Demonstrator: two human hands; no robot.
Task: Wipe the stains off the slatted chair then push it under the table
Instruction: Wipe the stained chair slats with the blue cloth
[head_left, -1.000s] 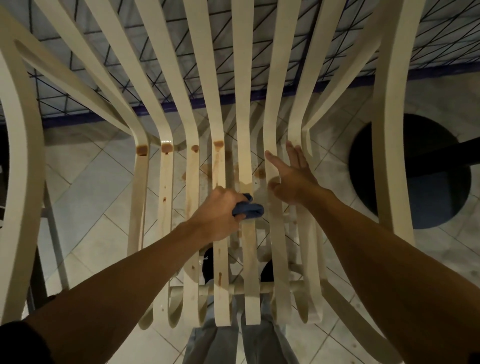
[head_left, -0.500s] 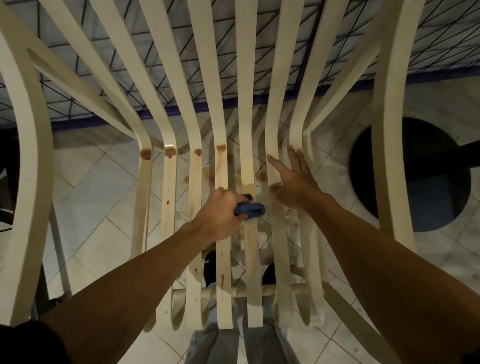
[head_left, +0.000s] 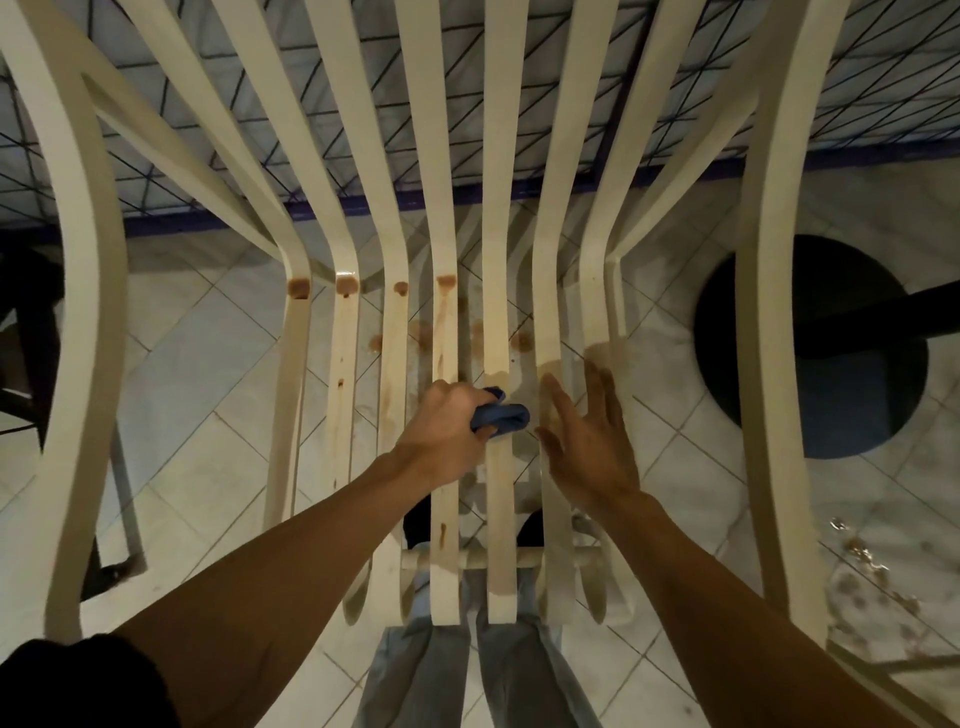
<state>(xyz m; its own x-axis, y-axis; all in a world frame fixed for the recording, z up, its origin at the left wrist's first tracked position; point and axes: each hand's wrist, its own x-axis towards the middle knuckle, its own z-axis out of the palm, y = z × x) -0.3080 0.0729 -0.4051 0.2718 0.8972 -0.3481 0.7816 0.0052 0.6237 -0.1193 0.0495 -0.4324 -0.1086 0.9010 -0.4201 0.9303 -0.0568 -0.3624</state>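
Note:
The cream slatted chair (head_left: 774, 322) fills the view, seen from above, its seat slats running away from me. Brown stains (head_left: 345, 287) sit at the bend of the left slats, with drip streaks running down several slats. My left hand (head_left: 447, 434) grips a bunched blue cloth (head_left: 501, 415) pressed on a middle slat. My right hand (head_left: 589, 439) is beside it with fingers spread and straight, over the slats to the right of the cloth. A wet smear shows just beyond both hands.
Pale diamond-laid floor tiles show between the slats, with brown drips on them. A dark round table base (head_left: 815, 348) lies at the right. A tiled surface with a dark blue edge (head_left: 363, 205) spans the top. My trouser legs (head_left: 467, 670) stand below the seat.
The left hand with the cloth has slid slightly toward me along the slat. The right hand has drawn back toward me, its fingers now spread.

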